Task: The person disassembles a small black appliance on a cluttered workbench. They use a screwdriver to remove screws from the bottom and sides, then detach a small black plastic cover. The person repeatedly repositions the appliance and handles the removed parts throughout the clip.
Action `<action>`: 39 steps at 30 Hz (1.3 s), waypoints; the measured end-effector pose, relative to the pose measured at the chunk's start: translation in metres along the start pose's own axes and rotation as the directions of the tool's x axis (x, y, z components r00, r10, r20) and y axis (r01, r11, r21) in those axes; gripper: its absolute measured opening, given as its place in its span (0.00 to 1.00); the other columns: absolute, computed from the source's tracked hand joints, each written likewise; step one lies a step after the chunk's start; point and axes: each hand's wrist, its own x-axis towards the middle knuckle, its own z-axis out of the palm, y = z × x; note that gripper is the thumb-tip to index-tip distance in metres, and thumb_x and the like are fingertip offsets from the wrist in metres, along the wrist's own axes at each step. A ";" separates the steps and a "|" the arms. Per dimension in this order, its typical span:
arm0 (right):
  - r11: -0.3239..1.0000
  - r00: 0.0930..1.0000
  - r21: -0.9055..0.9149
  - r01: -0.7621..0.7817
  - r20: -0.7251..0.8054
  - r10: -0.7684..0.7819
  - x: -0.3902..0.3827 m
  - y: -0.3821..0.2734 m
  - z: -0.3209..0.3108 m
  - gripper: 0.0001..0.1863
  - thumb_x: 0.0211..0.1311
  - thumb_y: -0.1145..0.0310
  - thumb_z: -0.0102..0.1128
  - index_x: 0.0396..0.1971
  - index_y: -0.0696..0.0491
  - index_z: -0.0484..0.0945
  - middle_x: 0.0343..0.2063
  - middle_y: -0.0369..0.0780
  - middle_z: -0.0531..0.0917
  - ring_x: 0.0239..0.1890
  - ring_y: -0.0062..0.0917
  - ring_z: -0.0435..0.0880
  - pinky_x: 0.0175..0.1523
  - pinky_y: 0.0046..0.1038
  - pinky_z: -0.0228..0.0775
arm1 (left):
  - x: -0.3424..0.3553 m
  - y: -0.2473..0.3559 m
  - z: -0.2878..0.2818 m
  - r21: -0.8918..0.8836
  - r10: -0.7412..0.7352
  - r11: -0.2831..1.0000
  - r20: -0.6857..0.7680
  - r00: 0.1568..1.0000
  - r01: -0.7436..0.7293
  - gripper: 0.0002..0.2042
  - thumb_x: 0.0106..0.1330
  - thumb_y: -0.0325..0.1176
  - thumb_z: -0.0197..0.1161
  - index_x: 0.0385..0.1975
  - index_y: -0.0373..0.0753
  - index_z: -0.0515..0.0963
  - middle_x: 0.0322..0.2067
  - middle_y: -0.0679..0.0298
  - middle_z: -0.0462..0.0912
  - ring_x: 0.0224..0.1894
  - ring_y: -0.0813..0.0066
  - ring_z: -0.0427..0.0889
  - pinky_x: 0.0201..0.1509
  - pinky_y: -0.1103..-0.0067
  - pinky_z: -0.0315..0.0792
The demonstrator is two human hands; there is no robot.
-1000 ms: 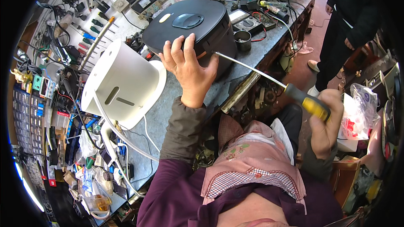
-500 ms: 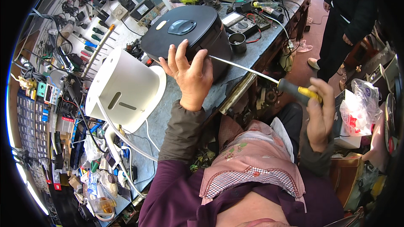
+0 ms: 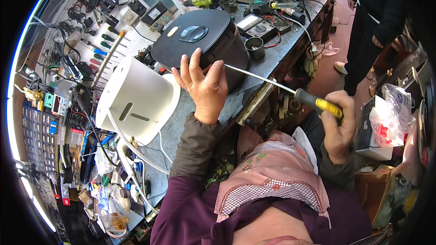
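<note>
A black, rounded lidded appliance (image 3: 200, 23) sits on the bench, a grey oval window in its lid. My left hand (image 3: 205, 91) lies against its near side, fingers spread over the lid's edge. Beside my left thumb, the long shaft of a screwdriver (image 3: 313, 100) meets the appliance's side; the tip is hidden at my fingers. My right hand (image 3: 339, 127) is closed around the black and yellow handle, out past the bench edge. To the left, a white plastic housing (image 3: 136, 93) with two slots and a wide flange rests on its side.
A grey metal cup (image 3: 255, 48) and a multimeter (image 3: 258, 26) stand right of the appliance. A green drill (image 3: 202, 0) lies behind. Tools, cables and parts crowd the left side. A person in dark clothes (image 3: 374, 27) stands at the far right, near a plastic bag (image 3: 388, 118).
My right hand's fingers, more extended before, have curled around the screwdriver handle, and the handle has shifted slightly left and down. My left hand keeps its place on the appliance.
</note>
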 end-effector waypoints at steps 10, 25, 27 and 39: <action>0.980 0.989 0.181 -0.086 0.136 0.062 -0.010 -0.008 0.073 0.20 0.66 0.82 0.75 0.56 0.58 0.80 0.54 0.47 0.84 0.52 0.34 0.86 0.59 0.33 0.80 | -0.011 -0.068 -0.004 -0.020 -0.032 0.999 -0.041 0.999 0.031 0.13 0.60 0.26 0.82 0.42 0.53 0.94 0.74 0.55 0.79 0.79 0.40 0.71 0.84 0.54 0.62; 0.980 0.998 0.196 -0.047 0.053 0.037 -0.019 0.003 0.094 0.19 0.68 0.84 0.72 0.55 0.59 0.79 0.57 0.51 0.84 0.53 0.33 0.87 0.61 0.32 0.82 | -0.027 -0.036 -0.013 -0.615 -0.605 -0.531 0.757 0.247 0.583 0.17 0.85 0.39 0.62 0.57 0.28 0.78 0.47 0.45 0.91 0.49 0.50 0.94 0.57 0.60 0.91; 0.981 0.999 0.189 -0.031 0.046 0.023 -0.020 0.003 0.091 0.19 0.68 0.84 0.71 0.56 0.59 0.78 0.57 0.51 0.84 0.53 0.32 0.87 0.60 0.32 0.82 | -0.023 -0.033 -0.014 -0.543 -0.503 -0.712 0.837 0.217 0.444 0.20 0.85 0.42 0.61 0.57 0.26 0.78 0.52 0.41 0.91 0.53 0.47 0.93 0.61 0.57 0.90; 0.988 0.991 0.133 -0.079 -0.101 0.093 -0.024 0.009 0.091 0.16 0.72 0.80 0.72 0.56 0.58 0.78 0.58 0.50 0.84 0.53 0.32 0.87 0.59 0.31 0.83 | -0.003 -0.006 0.012 -0.428 -0.297 -0.724 0.901 0.315 0.541 0.22 0.85 0.42 0.64 0.67 0.31 0.78 0.59 0.46 0.90 0.54 0.55 0.92 0.57 0.63 0.89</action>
